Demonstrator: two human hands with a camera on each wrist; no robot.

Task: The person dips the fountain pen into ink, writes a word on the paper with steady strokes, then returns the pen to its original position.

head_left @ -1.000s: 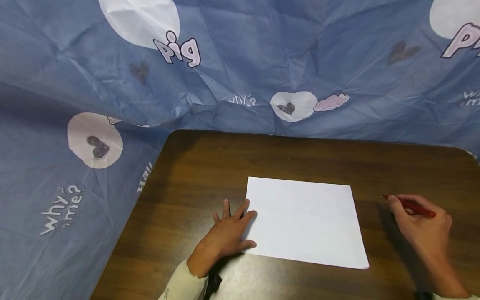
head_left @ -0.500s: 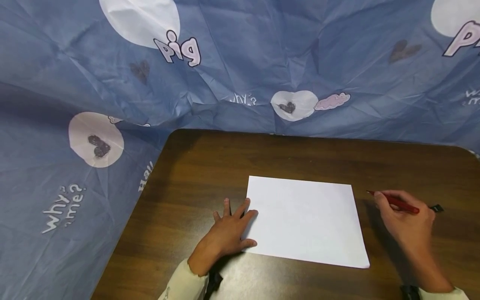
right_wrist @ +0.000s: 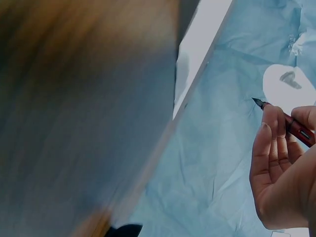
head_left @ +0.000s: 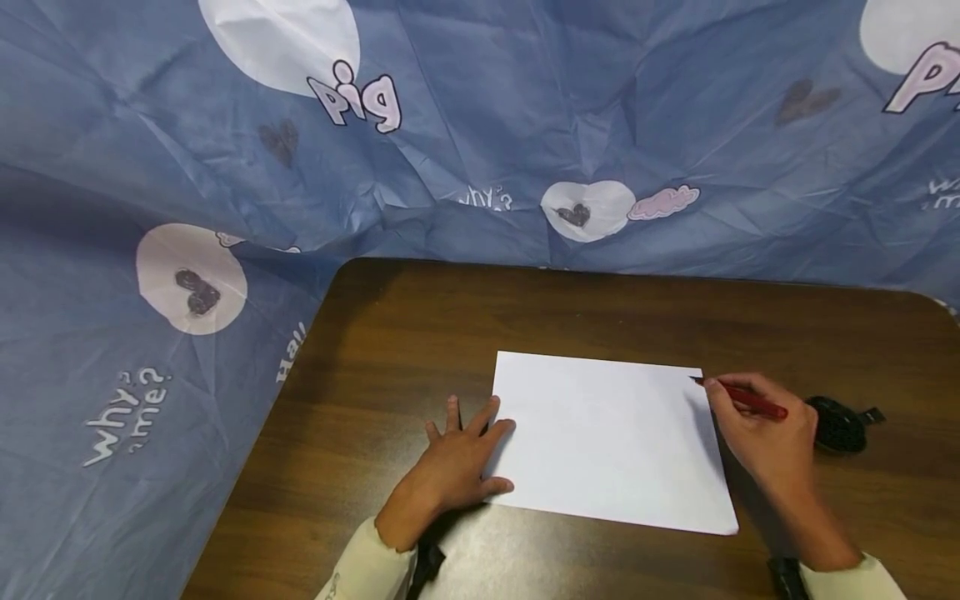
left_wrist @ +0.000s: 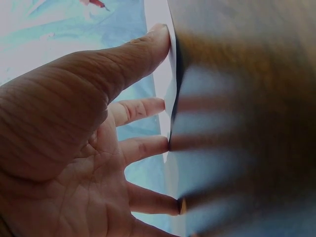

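Fingers of the right hand [head_left: 776,442] pinched on a red pen [head_left: 756,403]; fingers of the left hand [head_left: 453,473] spread apart on white paper [head_left: 607,450].

Pen: one, dark pointed nib [right_wrist: 257,102]; nib ahead of the right fingertips, above the paper's far corner on that side, clear of the sheet by the right wrist view. Judged light, stiff, smooth-barrelled, the nib its delicate part; best taken just behind the nib between thumb and forefinger. Paper: between the two hands, its left edge under the left fingertips and thumb, flat on the brown table [head_left: 450,317]; marks, none discernible. Judged light, limp, easily creased, apt to slide; best held by flat pressure along an edge. Also: dark coiled item [head_left: 838,427], just beside the right hand's outer side.
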